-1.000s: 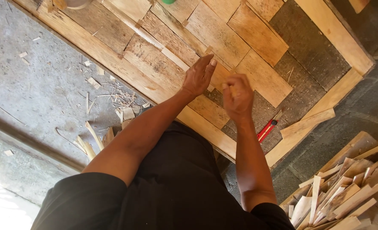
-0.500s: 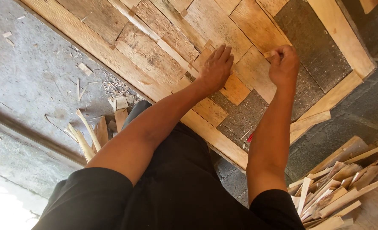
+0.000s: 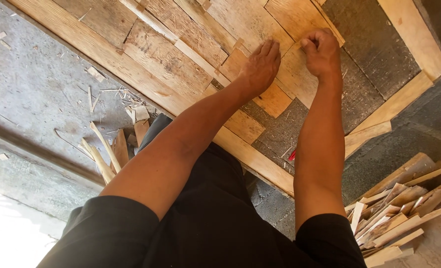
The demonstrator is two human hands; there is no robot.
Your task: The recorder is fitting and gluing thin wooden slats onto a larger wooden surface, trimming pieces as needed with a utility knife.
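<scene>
Pressing flat, left hand (image 3: 261, 67) lies spread, fingers extended, on small wood tile (image 3: 272, 97) at panel centre. Right hand (image 3: 323, 49) clenched at 1 o'clock of it; cannot tell what fist holds. Risk: tile skids off dark backing (image 3: 364, 64) under uneven push; splinters likely. Frame rail (image 3: 414, 34) hems 2 o'clock; offcut pile (image 3: 404, 213) crowds 5 o'clock; open concrete (image 3: 36, 84) toward 9.

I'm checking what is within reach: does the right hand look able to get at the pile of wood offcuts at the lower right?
Probably yes. The right hand is up on the wooden panel, and nothing lies between that arm and the pile of wood offcuts beside it.
</scene>
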